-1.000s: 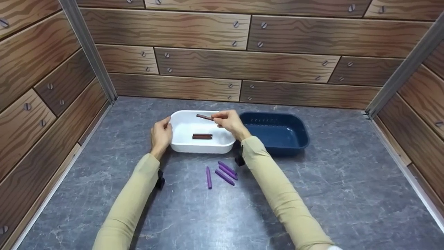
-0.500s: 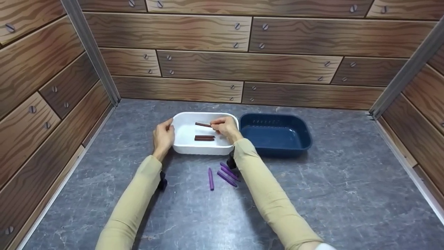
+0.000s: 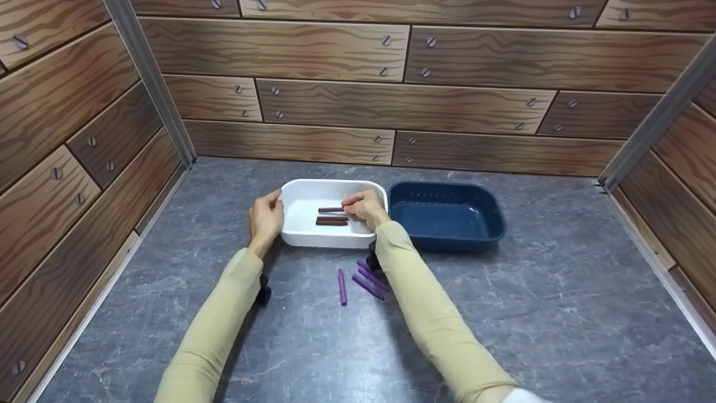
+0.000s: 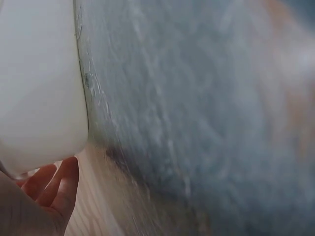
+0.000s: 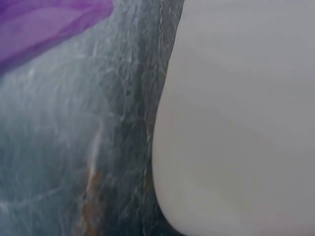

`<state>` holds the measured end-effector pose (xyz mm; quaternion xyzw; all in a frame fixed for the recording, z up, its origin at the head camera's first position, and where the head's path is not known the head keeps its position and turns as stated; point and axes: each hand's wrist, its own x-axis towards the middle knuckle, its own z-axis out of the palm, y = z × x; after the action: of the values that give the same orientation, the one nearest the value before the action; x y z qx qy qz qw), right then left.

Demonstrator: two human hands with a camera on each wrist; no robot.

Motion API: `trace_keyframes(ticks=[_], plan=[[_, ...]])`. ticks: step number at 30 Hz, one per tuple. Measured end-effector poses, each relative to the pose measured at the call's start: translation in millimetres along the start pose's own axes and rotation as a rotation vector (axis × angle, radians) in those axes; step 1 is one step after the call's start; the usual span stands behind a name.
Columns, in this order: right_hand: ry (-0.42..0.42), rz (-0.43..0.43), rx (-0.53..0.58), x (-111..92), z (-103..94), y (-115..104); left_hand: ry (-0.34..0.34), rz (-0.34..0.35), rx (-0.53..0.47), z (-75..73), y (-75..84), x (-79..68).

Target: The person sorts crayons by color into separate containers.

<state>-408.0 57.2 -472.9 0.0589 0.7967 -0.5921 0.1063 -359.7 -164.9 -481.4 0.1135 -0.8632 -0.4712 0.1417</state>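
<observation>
In the head view, my right hand [image 3: 366, 209] is inside a white plastic basin [image 3: 330, 241], pinching one end of a brown crayon [image 3: 330, 210] low over the basin's floor. Just in front of it, two more brown crayons [image 3: 331, 221] lie side by side. My left hand [image 3: 265, 220] grips the basin's left end at the rim. The left wrist view has its fingers [image 4: 66, 189] against the outside of the white wall [image 4: 42, 83]. Only the basin's outer wall [image 5: 236, 118] and a blurred purple crayon [image 5: 49, 27] appear in the right wrist view; the right hand is hidden there.
A dark blue basin [image 3: 447, 245] stands directly right of the white one. On the grey marbled table [image 3: 531, 313], a purple crayon [image 3: 342, 287] and several others [image 3: 367, 286] lie in front, partly under the right wrist. Wood-patterned walls [image 3: 324, 144] enclose the table.
My right hand has lowered the brown crayon into the white basin, moving it toward the two lying there and turning it nearly parallel to them. My left hand keeps its grip on the basin.
</observation>
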Motion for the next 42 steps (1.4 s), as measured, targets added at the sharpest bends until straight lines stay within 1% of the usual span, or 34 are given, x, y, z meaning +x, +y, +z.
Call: trace_keyframes(ticks=[3, 8, 10, 11, 14, 16, 17, 18, 21, 25, 31, 34, 36, 39, 42], plan=[[-0.006, 0.006, -0.046, 0, -0.4, 0, 0.007, 0.003, -0.006, 0.2, 0.3, 0.4], [0.013, 0.013, -0.122, 2, -0.6, 0, 0.01, 0.006, -0.009, 0.1, 0.4, 0.6], [0.016, 0.004, -0.126, 3, 0.0, 1, 0.01, 0.002, -0.004, 0.0, 0.1, 0.6], [0.011, -0.028, -0.109, 11, 0.3, 8, 0.007, 0.001, -0.003, 0.0, -0.1, 0.5], [0.012, -0.041, -0.107, 16, 2.6, 12, 0.006, 0.001, -0.001, -0.3, -0.5, 0.3], [0.007, -0.058, -0.101, 11, 2.9, 10, 0.006, 0.005, -0.004, -0.6, -0.9, 0.1], [0.004, -0.056, -0.102, 12, 3.1, 10, 0.005, 0.006, -0.006, -0.9, -1.0, 0.0], [0.008, -0.03, -0.12, 4, 2.9, 3, 0.007, 0.007, -0.006, -1.2, -0.8, -0.3], [0.009, -0.031, -0.148, -3, 0.4, 0, 0.002, 0.015, -0.012, -1.7, -0.2, -0.7], [0.016, -0.016, -0.192, -1, -1.6, 0, -0.007, 0.016, -0.013, -0.9, 1.0, -0.9], [0.024, -0.057, -0.184, -3, -2.5, 2, -0.009, 0.012, -0.016, 0.7, -0.1, -1.4], [0.021, -0.076, -0.159, -4, -1.5, 3, -0.007, 0.006, -0.014, 1.1, -1.2, -1.6], [-0.004, -0.081, -0.125, -5, -0.7, 3, -0.004, -0.002, -0.012, 1.0, -1.6, -1.8], [-0.064, -0.101, -0.074, -6, -1.2, 0, -0.002, 0.001, -0.013, 0.6, -1.1, -1.3], [-0.114, -0.146, -0.041, -6, -4.0, -4, -0.002, 0.01, -0.014, -0.9, 0.3, -0.7]])
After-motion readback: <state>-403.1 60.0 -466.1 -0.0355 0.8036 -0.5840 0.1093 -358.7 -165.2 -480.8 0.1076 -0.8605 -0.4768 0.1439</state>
